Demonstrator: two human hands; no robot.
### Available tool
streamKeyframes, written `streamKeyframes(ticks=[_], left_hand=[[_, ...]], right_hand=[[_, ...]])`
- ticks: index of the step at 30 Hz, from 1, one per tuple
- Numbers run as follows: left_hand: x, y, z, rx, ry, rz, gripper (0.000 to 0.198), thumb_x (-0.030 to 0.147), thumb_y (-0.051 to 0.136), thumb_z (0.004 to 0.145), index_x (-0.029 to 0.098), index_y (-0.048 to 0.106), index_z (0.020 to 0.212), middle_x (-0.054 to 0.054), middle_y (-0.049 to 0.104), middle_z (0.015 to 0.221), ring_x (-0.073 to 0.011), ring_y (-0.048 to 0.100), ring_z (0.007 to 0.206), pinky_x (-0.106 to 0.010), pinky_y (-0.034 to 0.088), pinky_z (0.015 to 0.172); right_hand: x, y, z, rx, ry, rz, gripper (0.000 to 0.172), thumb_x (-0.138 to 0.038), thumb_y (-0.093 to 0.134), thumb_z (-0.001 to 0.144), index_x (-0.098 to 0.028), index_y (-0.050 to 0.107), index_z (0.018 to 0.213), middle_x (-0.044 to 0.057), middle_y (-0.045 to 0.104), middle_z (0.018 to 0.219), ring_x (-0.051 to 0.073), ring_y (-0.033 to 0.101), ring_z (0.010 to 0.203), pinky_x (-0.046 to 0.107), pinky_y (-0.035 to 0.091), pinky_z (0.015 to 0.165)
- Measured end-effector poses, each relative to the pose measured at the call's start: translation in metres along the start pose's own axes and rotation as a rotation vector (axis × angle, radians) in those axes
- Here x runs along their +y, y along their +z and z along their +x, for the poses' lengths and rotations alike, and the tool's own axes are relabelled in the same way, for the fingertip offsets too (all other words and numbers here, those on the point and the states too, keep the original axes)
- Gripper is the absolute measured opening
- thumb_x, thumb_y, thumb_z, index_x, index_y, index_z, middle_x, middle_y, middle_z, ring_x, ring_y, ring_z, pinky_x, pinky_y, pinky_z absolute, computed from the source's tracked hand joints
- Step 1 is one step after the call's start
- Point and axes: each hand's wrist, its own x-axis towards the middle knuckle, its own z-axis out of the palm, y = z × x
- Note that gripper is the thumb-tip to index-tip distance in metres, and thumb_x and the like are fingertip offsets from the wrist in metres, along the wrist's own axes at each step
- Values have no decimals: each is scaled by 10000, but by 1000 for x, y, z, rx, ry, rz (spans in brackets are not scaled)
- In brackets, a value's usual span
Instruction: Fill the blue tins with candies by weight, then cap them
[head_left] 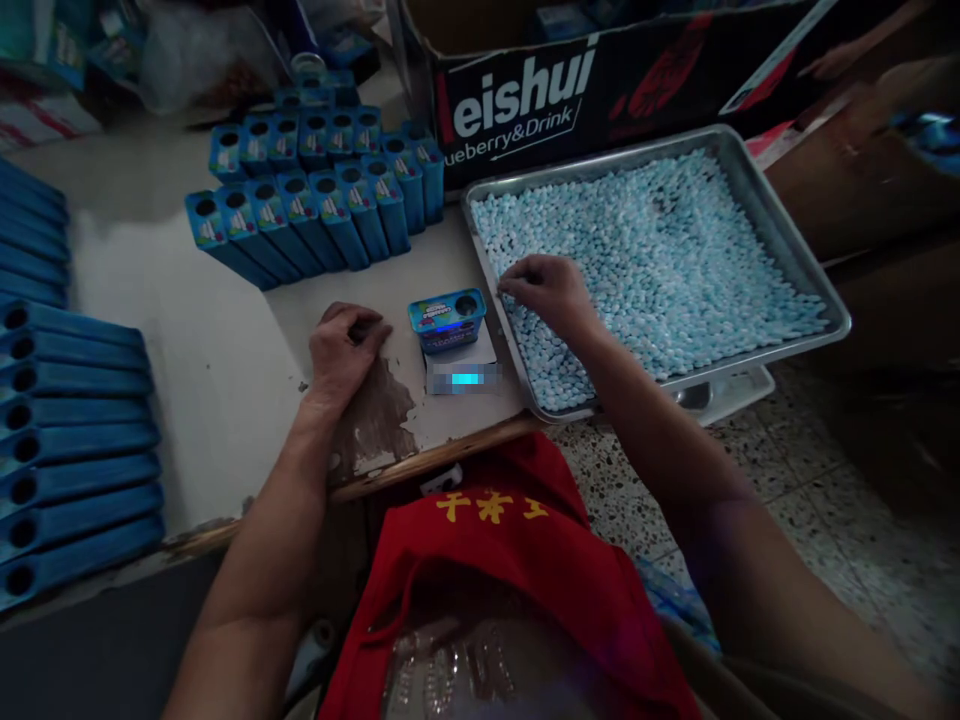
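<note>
A small blue tin (448,322) with a round hole in its top stands on a little digital scale (487,352) whose display glows cyan. To the left of it, my left hand (343,350) rests on the tabletop with fingers curled in; nothing shows in them. My right hand (551,295) is over the left rim of a metal tray (814,265), thumb and fingertips pinched together. Whatever they may hold is too small to make out. Many pale blue and white candies (660,250) are spread across the tray.
Upright blue tins (330,215) stand in rows behind my left hand. More blue tins (82,450) lie stacked at the left. A black printed carton (525,100) stands behind the tray. The worn table (217,400) ends at a wooden front edge; the tray overhangs it.
</note>
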Motion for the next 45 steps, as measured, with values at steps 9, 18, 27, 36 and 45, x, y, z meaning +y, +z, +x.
streamKeyframes(ticks=[9,18,27,36,45], left_hand=[[6,-4,6,15,-62,-5,92,224,829,882,222,777,959,-38,764,1009,-210,739,901,-346,617,899],[8,-10,8,-14,-61,46,140,362,773,897,245,760,972,-67,798,1090,-266,759,1017,-422,629,1020],[8,-13,-3,-51,27,77,127,359,732,921,234,756,919,-115,790,1149,-313,750,1197,-468,589,1164],[-4,-16,1,-30,49,16,177,425,749,896,252,769,923,-107,793,1124,-318,769,1144,-467,608,1136],[-10,-14,3,2,49,-38,189,447,749,863,260,767,886,-98,790,1065,-308,781,1039,-460,643,1063]], right_hand=[[4,-7,6,88,-174,-370,76,-185,733,914,-205,801,940,89,814,1007,278,722,977,424,554,968],[14,-34,15,322,-43,-437,114,-187,696,954,-234,799,967,110,809,1050,318,702,1071,485,534,1080],[-4,-18,6,-10,-223,-595,276,-224,616,1065,-168,832,1227,183,821,1327,380,682,1303,542,459,1235],[-8,-1,-1,-341,-261,-836,566,-221,473,1125,-171,526,1687,203,473,1824,374,402,1685,602,404,1314],[-19,-21,-16,-461,-269,-964,398,-317,669,1062,-210,740,1439,197,687,1534,409,628,1427,574,457,1224]])
